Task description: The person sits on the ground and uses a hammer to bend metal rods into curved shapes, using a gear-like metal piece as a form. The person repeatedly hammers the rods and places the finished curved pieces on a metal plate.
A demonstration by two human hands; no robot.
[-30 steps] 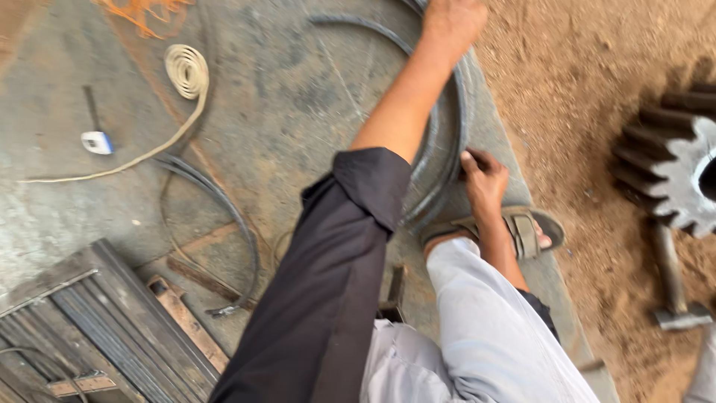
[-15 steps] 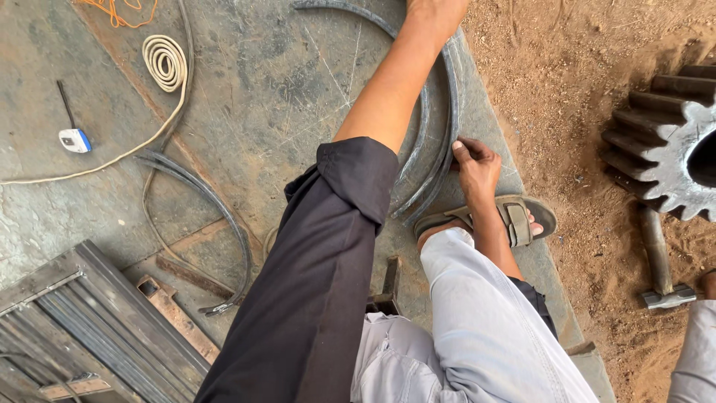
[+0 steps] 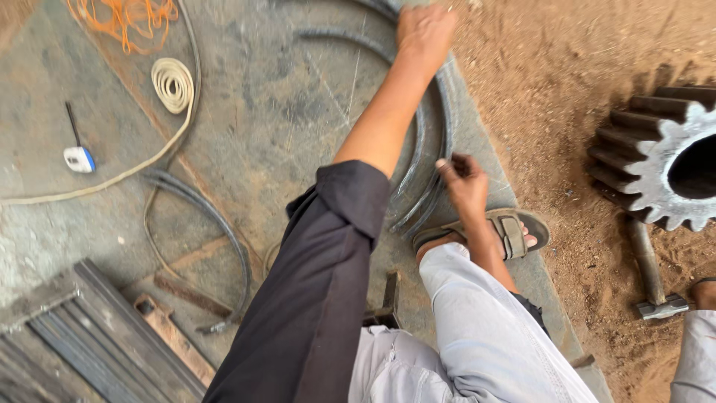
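Several curved steel bars (image 3: 436,142) lie nested on the concrete slab (image 3: 283,112), pinned by the sandalled foot (image 3: 492,227). The left hand (image 3: 424,33) closes over their far arc; the right hand (image 3: 464,183) pinches the near end, steadying them.

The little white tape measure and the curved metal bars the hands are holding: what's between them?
Head view: a coil of pale cord and scuffed grey slab lie between the tape measure and the curved bars.

curved steel bars (image 3: 440,142) | dark, bundled (arc-shaped) — flat on concrete slab
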